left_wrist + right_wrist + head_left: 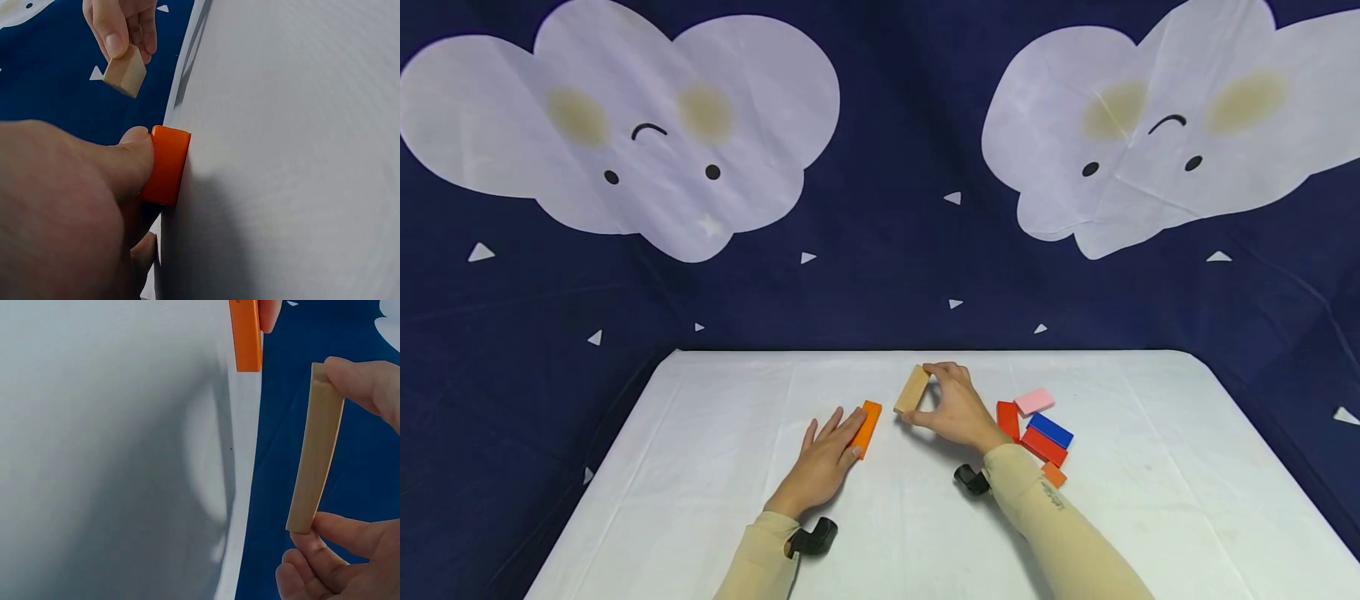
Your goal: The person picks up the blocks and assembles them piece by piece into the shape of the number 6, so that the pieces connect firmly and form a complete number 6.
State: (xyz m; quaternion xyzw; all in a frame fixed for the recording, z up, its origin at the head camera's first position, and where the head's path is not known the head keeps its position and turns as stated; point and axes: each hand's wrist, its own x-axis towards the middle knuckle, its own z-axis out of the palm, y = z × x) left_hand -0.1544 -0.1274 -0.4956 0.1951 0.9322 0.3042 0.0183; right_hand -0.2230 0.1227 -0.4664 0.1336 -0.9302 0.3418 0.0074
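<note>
At lower centre, the right hand [953,409] pinches a wooden block [912,389]; the left hand [822,463], fingers extended, touches an orange block [871,423].

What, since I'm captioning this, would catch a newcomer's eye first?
Probably the two large pale clouds on the dark backdrop, high in the head view. Below, midway across the white table, the right hand holds a wooden block aloft, while the left hand touches an orange block. Bright blocks cluster to their right.

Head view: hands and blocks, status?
Left hand touches orange block. Right hand pinches wooden block by its ends, raised. Nothing visible between those blocks.
</note>
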